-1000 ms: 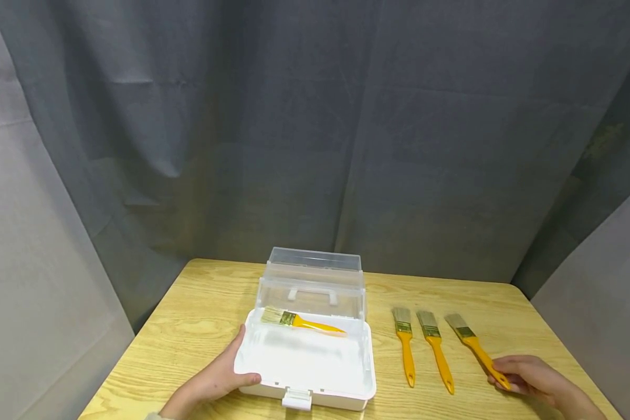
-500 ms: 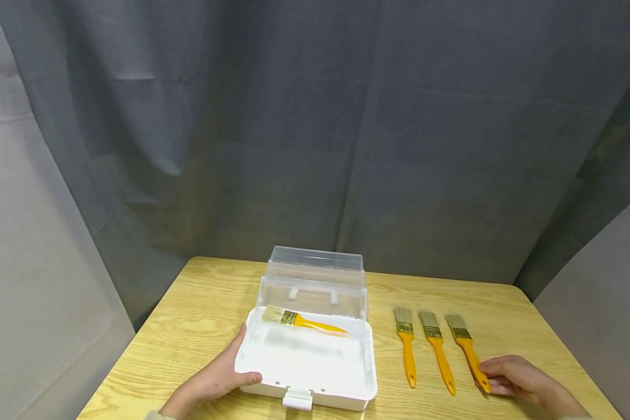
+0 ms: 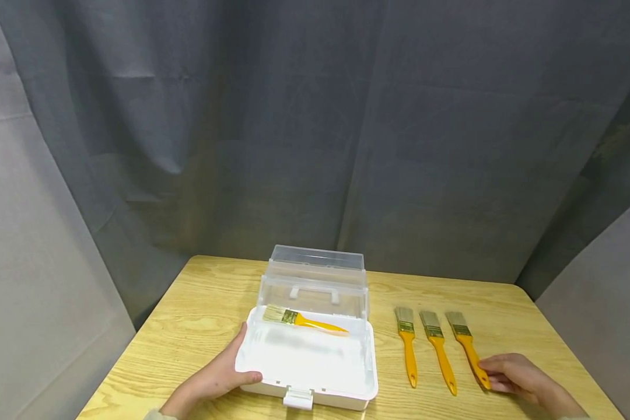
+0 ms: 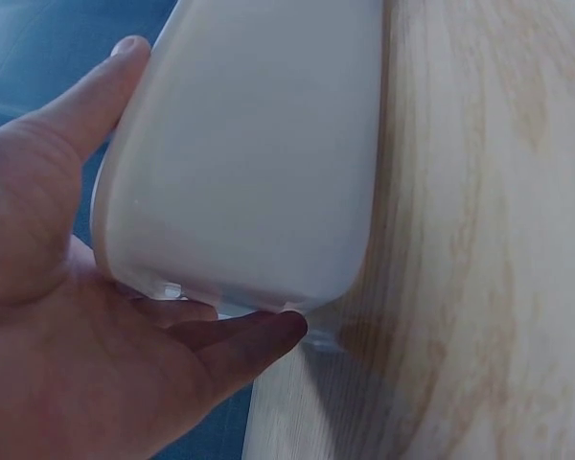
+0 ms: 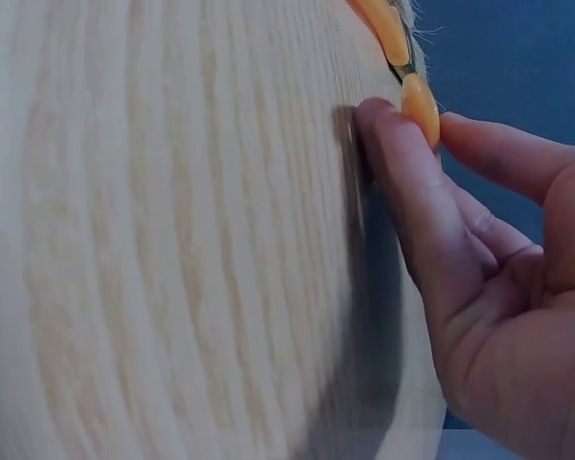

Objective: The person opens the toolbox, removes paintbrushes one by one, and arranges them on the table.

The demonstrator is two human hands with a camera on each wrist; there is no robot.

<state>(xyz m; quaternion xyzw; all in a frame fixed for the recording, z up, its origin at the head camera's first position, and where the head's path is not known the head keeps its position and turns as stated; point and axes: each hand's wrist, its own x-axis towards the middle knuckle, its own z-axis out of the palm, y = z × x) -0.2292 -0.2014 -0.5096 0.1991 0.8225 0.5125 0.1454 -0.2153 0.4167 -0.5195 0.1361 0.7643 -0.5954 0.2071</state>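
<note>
My left hand (image 3: 217,370) grips the left side of a white plastic storage box (image 3: 305,402), thumb at its front corner; the left wrist view shows the fingers curled against the box wall (image 4: 249,153). A paintbrush (image 3: 315,324) with pale bristles and a yellow handle lies across the back of the open box. On the right, my right hand (image 3: 517,376) pinches the handle end of the rightmost paintbrush (image 3: 468,344) between thumb and fingers, low at the tabletop. Beside it lie two similar paintbrushes, the middle one (image 3: 441,356) and the left one (image 3: 408,353), bristles pointing away.
The clear lid (image 3: 315,274) with its handle stands raised behind the box. A white latch (image 3: 298,399) hangs at the front. Grey curtains (image 3: 315,128) enclose the wood-grain table (image 3: 189,326) at the back and sides.
My right hand has shifted left with the rightmost paintbrush, whose handle end swung toward the other two, leaving it nearly parallel to the middle one. The left hand has kept its grip on the box.
</note>
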